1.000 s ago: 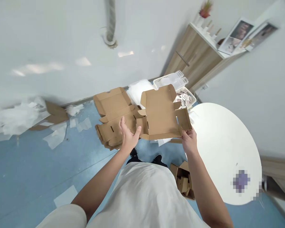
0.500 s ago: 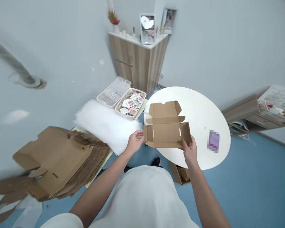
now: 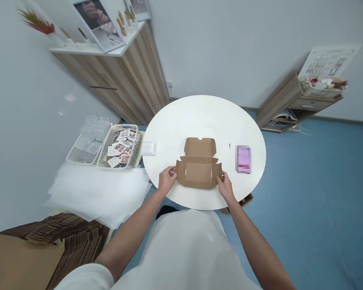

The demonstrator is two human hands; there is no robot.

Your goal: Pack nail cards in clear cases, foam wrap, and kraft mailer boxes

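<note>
An unfolded brown cardboard box [image 3: 199, 172] is over the near part of the round white table [image 3: 205, 117], its lid flap pointing away from me and its side walls partly raised. My left hand [image 3: 167, 179] pinches the left side flap. On the opposite side, my right hand [image 3: 225, 186] grips the right side flap between thumb and fingers. A pink and purple item [image 3: 243, 159], blurred into blocks, lies on the table to the right. At the table's left edge there is a small white pack [image 3: 149, 148].
Left of the table are a basket of printed cards [image 3: 121, 147], a basket of clear plastic pieces [image 3: 89, 143], white sheets [image 3: 99, 189] and stacked flat cardboard [image 3: 24, 257]. A wooden cabinet [image 3: 142, 68] stands behind; a low shelf [image 3: 284, 104] is at the right.
The view has shifted towards the table. Both hands have brought the cardboard box over the middle of the table's near half, and its side flaps look more spread. The white pack is now visible.
</note>
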